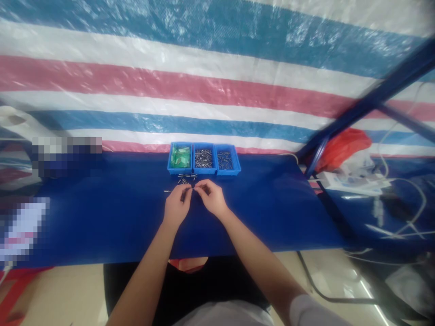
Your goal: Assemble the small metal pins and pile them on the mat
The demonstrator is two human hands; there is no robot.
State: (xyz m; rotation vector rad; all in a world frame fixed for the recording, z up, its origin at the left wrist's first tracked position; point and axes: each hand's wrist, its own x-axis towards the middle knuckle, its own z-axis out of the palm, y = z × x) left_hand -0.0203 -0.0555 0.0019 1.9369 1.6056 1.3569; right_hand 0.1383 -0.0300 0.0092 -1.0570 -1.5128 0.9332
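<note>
My left hand (pixel 176 203) and my right hand (pixel 211 197) meet over the blue tabletop, both closed in a pinch. Between their fingertips is a thin metal rod (pixel 192 188), too small to make out in detail. A slim silvery piece (pixel 167 191) shows to the left of my left hand; whether it is held or lies on the table I cannot tell. Just beyond my fingers, several loose metal pins (pixel 185 177) lie in front of three blue bins. Green packets (pixel 181 157) fill the left bin, metal pins (pixel 204 158) the middle one, and thinner metal pieces (pixel 224 160) the right one.
Behind the blue table (pixel 272 203) hangs a striped plastic sheet (pixel 217 90). A dark blue metal frame (pixel 367 99) slants up at the right, beside a red bag (pixel 346 147), a white power strip (pixel 353 183) and loose cables. Blurred-out items stand at the left.
</note>
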